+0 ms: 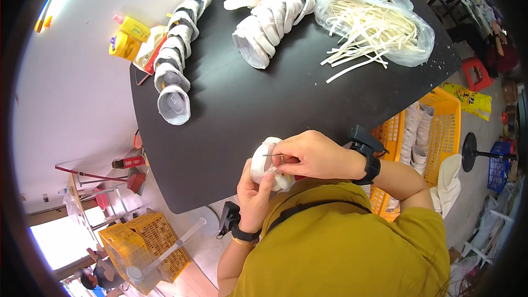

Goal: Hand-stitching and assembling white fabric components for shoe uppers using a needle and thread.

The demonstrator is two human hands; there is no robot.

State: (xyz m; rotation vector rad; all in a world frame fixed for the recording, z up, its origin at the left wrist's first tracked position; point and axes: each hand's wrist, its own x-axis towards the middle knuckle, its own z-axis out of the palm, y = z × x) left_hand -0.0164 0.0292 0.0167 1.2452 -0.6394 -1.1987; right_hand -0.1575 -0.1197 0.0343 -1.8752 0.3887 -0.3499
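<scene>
Close to my body, at the near edge of the black table (297, 104), I hold a small white shoe upper (263, 162). My left hand (253, 193) is closed around its near left side, the thumb pressed on it. My right hand (319, 155) comes over it from the right, fingers pinched on a thin metal tool (273, 155). The tool's narrow end lies across the top of the upper; its exact kind is too small to tell. The fingers partly cover the upper.
Nested stacks of white uppers (175, 49) (269, 27) lie on the far table. A plastic bag of cream strips (379, 22) spills at the far right. Yellow bottles (125, 47) stand at far left. An orange crate (445, 126) holding uppers is beside me on the right.
</scene>
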